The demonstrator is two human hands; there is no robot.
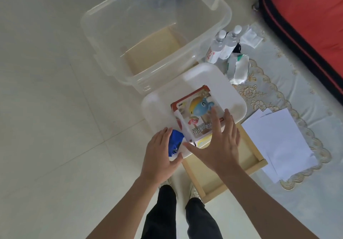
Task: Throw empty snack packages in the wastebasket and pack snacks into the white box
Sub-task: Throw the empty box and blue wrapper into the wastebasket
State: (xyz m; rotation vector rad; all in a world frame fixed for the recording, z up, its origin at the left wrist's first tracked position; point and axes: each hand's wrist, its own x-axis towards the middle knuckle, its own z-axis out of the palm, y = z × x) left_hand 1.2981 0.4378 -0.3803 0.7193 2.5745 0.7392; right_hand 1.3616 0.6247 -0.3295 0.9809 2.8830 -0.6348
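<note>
A white box (233, 97) stands on the floor in front of my feet. Inside it lies a snack pack (196, 112) printed with a blue cartoon fish, and a yellow pack edge (203, 140) shows beneath it. My left hand (159, 157) holds a small blue snack packet (174, 142) at the box's near-left corner. My right hand (220, 144) hovers open with spread fingers over the near edge of the box, just above the fish pack. No wastebasket is in view.
A large clear plastic bin (104, 40) stands behind the white box. A wooden tray (259, 162) lies under the box's near side. Two bottles (220, 45), crumpled wrappers (239, 68) and white paper sheets (278, 142) lie on a patterned mat at right, beside a red suitcase (306, 19).
</note>
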